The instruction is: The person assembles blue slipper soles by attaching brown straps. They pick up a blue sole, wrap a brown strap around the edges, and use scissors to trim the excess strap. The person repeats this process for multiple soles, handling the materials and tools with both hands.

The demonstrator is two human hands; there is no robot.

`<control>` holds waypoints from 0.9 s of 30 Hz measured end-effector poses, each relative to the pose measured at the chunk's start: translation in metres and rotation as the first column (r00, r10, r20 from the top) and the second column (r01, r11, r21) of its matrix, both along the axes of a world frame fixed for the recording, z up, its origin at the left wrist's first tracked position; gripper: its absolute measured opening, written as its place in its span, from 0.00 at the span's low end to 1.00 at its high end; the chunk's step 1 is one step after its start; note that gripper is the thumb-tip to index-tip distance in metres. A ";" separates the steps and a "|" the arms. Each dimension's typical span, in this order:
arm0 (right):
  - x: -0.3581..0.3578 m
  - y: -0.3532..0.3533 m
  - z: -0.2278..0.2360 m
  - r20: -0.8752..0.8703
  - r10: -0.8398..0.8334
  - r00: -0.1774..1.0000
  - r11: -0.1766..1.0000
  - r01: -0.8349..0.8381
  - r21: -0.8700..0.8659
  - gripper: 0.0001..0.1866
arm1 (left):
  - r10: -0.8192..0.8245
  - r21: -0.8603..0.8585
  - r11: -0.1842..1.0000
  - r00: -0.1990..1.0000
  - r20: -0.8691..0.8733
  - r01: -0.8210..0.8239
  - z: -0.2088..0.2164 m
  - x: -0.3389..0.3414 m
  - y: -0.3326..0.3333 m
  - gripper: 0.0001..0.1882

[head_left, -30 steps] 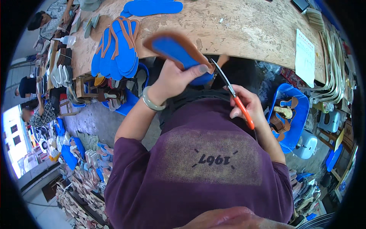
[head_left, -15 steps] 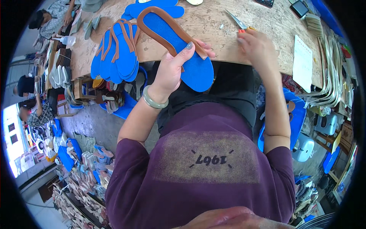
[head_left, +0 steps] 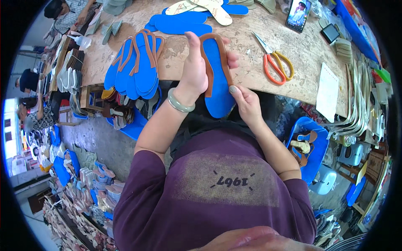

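Note:
Between both hands is a blue insole [head_left: 218, 102] with a brown strip [head_left: 208, 75] running around its upper edge and down both sides. My left hand [head_left: 194, 73] supports it from the left, its fingers behind the insole and its thumb pointing up, off the surface. At the lower right edge, my right hand [head_left: 248, 104] pinches the insole by the strip's end, thumb on top; its other fingers are partly hidden. Scissors [head_left: 262, 43] with orange and yellow handles lie on the table to the right. Several similar insoles with brown strips [head_left: 144, 79] overlap at the table edge on the left.
Plain blue insoles [head_left: 180, 27] and cream ones [head_left: 218, 14] lie at the back of the wooden table [head_left: 243, 39]. A phone [head_left: 298, 16] and a paper sheet [head_left: 328, 90] are to the right. A blue bin [head_left: 320, 146] stands below. People sit at far left.
My right hand has left the scissors on the table and come to the insole's lower right edge. The insole has turned more upright, and my left thumb has lifted off it.

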State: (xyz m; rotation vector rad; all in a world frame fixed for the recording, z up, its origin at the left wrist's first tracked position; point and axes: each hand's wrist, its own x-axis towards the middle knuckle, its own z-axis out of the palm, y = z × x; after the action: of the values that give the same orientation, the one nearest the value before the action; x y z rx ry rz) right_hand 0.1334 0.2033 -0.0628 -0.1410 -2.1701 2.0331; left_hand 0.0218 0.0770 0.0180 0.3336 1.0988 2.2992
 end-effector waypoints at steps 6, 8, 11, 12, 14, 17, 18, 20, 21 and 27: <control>-0.046 0.029 0.067 -0.137 0.197 0.971 0.938 -0.227 -0.261 0.23 | -0.040 -0.364 0.930 0.964 -0.263 -0.061 0.010 0.020 0.011 0.35; -0.053 0.033 0.085 0.162 0.272 0.948 0.962 -0.267 -0.052 0.23 | -0.098 -0.413 0.908 0.920 -0.380 -0.074 0.006 0.019 0.014 0.34; -0.051 0.022 0.084 0.063 0.321 0.945 0.917 -0.294 -0.269 0.20 | -0.153 -0.443 0.896 0.946 -0.285 0.011 -0.005 0.019 0.008 0.31; -0.051 0.020 0.078 0.049 0.296 0.954 0.916 -0.269 -0.298 0.21 | -0.175 -0.431 0.900 0.958 -0.227 0.062 -0.006 0.017 0.009 0.31; -0.046 0.017 0.070 0.054 0.262 0.963 0.910 -0.229 -0.345 0.21 | -0.219 -0.444 0.889 0.956 -0.195 0.113 -0.013 0.018 0.007 0.32; -0.036 0.012 0.064 0.052 0.192 0.980 0.896 -0.154 -0.416 0.21 | -0.278 -0.444 0.877 0.947 -0.160 0.182 -0.011 0.024 0.010 0.33; -0.033 0.013 0.062 0.049 0.167 0.985 0.890 -0.129 -0.438 0.21 | -0.295 -0.440 0.875 0.943 -0.152 0.202 -0.010 0.025 0.011 0.34; -0.031 0.021 0.051 0.044 0.139 0.989 0.889 -0.106 -0.445 0.21 | -0.322 -0.570 0.814 0.901 -0.290 0.107 -0.014 0.023 0.009 0.31; -0.034 0.019 0.043 -0.004 0.049 0.999 0.873 -0.044 -0.486 0.21 | -0.304 -0.622 0.780 0.828 -0.471 -0.068 -0.025 0.025 0.009 0.31; -0.031 0.026 0.047 -0.129 -0.002 0.992 0.840 -0.068 -0.539 0.23 | -0.506 -0.557 0.354 0.347 -0.790 -0.751 0.006 0.039 -0.026 0.39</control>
State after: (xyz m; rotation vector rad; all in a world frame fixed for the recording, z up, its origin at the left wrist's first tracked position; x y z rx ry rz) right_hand 0.1021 0.2293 -0.0155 -0.0395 -1.4751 2.5467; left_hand 0.0606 0.0510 0.0237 1.1848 2.9710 0.8121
